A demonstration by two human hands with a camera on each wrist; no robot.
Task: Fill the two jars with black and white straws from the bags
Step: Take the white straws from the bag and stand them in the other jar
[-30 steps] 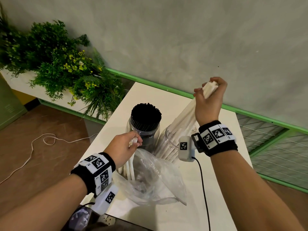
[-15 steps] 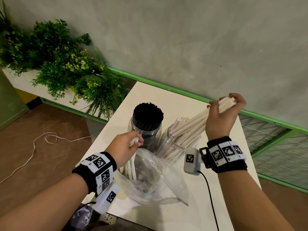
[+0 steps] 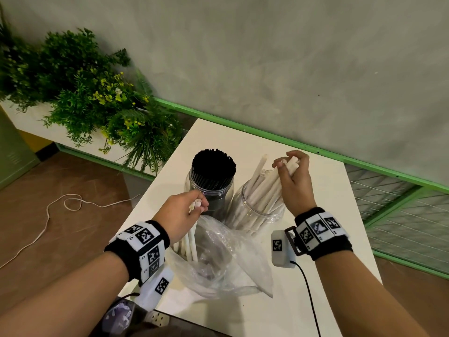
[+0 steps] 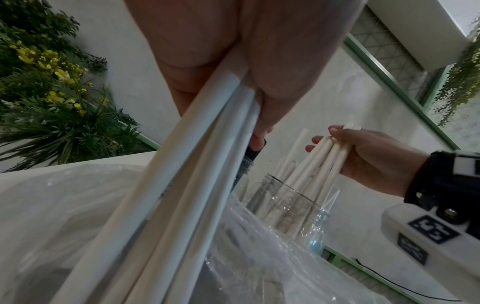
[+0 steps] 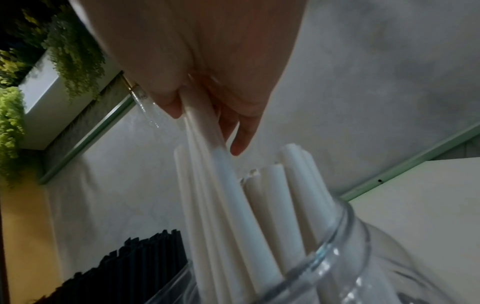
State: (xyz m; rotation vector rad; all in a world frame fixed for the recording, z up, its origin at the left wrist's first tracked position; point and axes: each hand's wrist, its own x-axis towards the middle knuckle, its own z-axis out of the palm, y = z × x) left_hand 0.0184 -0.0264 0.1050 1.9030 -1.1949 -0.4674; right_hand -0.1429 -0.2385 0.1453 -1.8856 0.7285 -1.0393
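Two clear jars stand side by side on the white table [image 3: 315, 300]. The left jar [image 3: 211, 190] is packed with black straws [image 3: 213, 164]. The right jar [image 3: 252, 210] holds white straws [image 3: 263, 188]. My right hand [image 3: 292, 176] grips a bundle of white straws [image 4: 335, 152] whose lower ends sit inside the right jar [image 5: 345, 246]. My left hand [image 3: 184, 212] holds a few white straws [image 4: 197, 164] upright, their lower ends inside the crumpled clear plastic bag [image 3: 226, 261] in front of the jars.
A planter of green foliage with yellow flowers [image 3: 92, 103] stands left of the table. A grey wall with a green rail [image 3: 267, 135] runs behind it. A white cord [image 3: 60, 210] lies on the brown floor at the left. A black cable [image 3: 308, 295] trails from my right wrist.
My right hand swung its bundle of white straws from high and right, down and leftward over the right jar, standing them more upright. My left hand stayed at the bag.
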